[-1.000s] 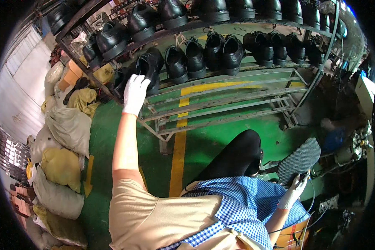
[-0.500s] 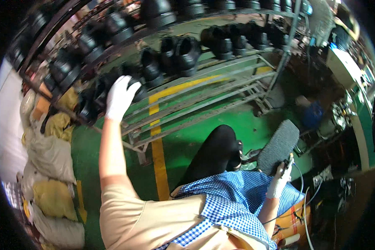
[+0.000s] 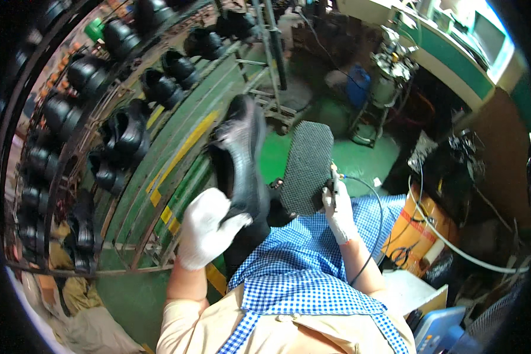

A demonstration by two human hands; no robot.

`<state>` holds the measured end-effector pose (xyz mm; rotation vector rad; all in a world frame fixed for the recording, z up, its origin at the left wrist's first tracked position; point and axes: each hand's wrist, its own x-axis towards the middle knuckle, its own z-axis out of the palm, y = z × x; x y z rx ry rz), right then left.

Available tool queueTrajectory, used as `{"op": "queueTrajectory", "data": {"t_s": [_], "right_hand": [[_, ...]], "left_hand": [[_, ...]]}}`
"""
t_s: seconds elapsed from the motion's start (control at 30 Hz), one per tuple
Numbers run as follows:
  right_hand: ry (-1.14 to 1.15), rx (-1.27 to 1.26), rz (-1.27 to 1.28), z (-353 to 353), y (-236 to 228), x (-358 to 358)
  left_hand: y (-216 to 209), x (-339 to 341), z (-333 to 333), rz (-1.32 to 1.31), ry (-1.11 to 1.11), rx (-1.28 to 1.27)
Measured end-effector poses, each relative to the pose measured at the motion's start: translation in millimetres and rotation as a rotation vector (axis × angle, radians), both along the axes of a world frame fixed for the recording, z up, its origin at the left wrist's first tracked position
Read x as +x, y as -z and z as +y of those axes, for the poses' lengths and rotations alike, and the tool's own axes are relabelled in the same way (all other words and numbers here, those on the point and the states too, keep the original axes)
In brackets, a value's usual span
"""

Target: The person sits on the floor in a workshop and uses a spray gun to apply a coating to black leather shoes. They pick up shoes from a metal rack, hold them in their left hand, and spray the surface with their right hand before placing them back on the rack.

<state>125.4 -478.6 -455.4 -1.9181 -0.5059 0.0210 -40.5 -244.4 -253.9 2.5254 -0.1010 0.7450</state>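
Observation:
A black leather shoe [image 3: 243, 162] is in my left hand [image 3: 209, 230], toe pointing away. The white-gloved fingers are closed on its heel end. To its right, my right hand [image 3: 340, 215], also gloved in white, grips a small air gun [image 3: 334, 187] whose thin blue-grey hose [image 3: 379, 212] loops down beside my forearm. Just left of that hand stands a grey, textured oblong pad [image 3: 308, 162]. I cannot tell whether the hand touches it. A blue-and-white checked apron [image 3: 295, 265] covers my lap.
On the left, a metal rack [image 3: 177, 127] carries rows of black shoes [image 3: 124, 135]. A brown box [image 3: 416, 227] with scissors [image 3: 403, 255] on it stands at my right. Farther off are a metal machine stand [image 3: 386, 76] and a blue container [image 3: 358, 85]. Pale sacks [image 3: 94, 318] lie lower left.
My left hand has taken a shoe off the rack and brought it close in front of me. The view has turned to the right. My right hand still grips the air gun.

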Motion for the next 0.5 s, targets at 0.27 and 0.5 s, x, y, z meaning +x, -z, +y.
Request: {"op": "queueTrajectory", "data": {"t_s": [0.27,0.5], "right_hand": [[0.125,-0.220,-0.278,-58.7,-46.7,-24.7],[-0.037,0.153,-0.010,-67.1,-45.8,-33.9]], "left_hand": [[54.6,78.2,-41.4,0.186,0.336,0.143],[62.2,51.9,-54.6,-0.016,0.206,0.084]]}}
